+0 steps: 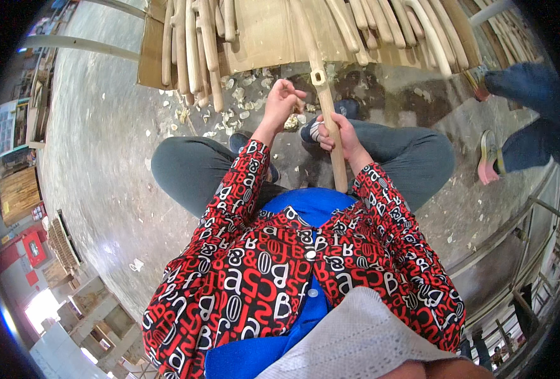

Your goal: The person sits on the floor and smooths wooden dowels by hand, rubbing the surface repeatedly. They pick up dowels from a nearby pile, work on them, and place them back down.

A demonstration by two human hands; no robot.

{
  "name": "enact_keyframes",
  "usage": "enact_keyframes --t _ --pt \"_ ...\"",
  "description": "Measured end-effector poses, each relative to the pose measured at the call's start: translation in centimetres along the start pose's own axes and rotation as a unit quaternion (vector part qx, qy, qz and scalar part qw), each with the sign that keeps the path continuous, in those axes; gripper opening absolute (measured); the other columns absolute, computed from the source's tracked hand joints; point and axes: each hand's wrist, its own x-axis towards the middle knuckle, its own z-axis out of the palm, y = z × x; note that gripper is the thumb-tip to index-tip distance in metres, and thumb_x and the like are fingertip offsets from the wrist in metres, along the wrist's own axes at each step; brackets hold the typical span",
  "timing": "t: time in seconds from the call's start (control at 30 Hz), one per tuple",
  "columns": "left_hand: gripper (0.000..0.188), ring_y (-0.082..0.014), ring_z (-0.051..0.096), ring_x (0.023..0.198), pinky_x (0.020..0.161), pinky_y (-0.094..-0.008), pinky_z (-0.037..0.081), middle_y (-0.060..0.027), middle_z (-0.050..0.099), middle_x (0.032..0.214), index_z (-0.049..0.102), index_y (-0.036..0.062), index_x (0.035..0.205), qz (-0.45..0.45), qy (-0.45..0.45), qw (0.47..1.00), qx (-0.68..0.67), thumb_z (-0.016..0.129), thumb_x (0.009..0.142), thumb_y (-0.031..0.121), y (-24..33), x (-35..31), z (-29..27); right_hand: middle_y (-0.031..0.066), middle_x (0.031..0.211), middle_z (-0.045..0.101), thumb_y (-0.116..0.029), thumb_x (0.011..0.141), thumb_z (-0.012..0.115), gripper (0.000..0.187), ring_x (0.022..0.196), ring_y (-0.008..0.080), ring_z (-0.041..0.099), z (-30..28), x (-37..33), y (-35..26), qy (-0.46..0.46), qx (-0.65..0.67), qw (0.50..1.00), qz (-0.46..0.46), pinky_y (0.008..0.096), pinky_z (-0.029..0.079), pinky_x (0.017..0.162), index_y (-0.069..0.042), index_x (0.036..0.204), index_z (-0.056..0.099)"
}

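pale cloth [356, 335] is seen nearest the camera, lower centre, over a red-and-black patterned shirt [242, 278]. cardboard [261, 49] is spread across the frame's top, wooden rods [192, 50] stacked on it. slotted wooden bar [326, 101] is held at upper centre; judged stiff, fairly light, unlikely to slip, best gripped on the plain shank below the slot. right hand [343, 136]: fingers wrapped round that shank. left hand [283, 104]: fingers curled, apart from the bar; whether anything is pinched cannot be told. pale chips [239, 95] are scattered at upper left of centre.
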Motion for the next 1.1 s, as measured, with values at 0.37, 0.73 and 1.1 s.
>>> enact_keyframes --t 0.37,0.73,1.1 --pt "0.019 -0.0202 0.060 0.067 0.060 -0.0328 0.048 -0.0072 0.062 0.074 0.063 0.0059 0.093 0.218 0.054 0.889 0.398 0.068 0.079 0.017 0.5 0.0 -0.9 0.0008 0.066 0.052 -0.028 0.091 0.055 0.020 0.045 0.0091 0.049 1.6 1.0 2.0 0.180 -0.297 0.937 -0.039 0.0220 0.042 0.040 -0.011 0.098 0.048" --pt "0.017 -0.0335 0.060 0.083 0.072 -0.0419 0.049 -0.0144 0.060 0.086 0.060 0.0028 0.087 0.181 0.018 0.819 0.544 0.058 0.085 0.020 0.5 0.1 -0.2 0.0015 0.067 0.052 -0.028 0.091 0.057 0.021 0.045 0.0092 0.048 1.5 0.9 2.5 0.196 -0.329 0.922 -0.059 0.0224 0.042 0.040 -0.011 0.098 0.049" --pt "0.015 -0.0109 0.050 0.055 0.047 -0.0269 0.040 -0.0013 0.055 0.069 0.058 0.0036 0.087 -0.067 0.094 0.991 0.065 0.052 0.088 0.017 -1.6 -1.0 -0.3 0.0012 0.064 0.052 -0.029 0.090 0.056 0.022 0.045 0.0100 0.049 1.8 0.9 2.3 0.185 -0.321 0.927 -0.063 0.0235 0.043 0.041 -0.008 0.094 0.049"
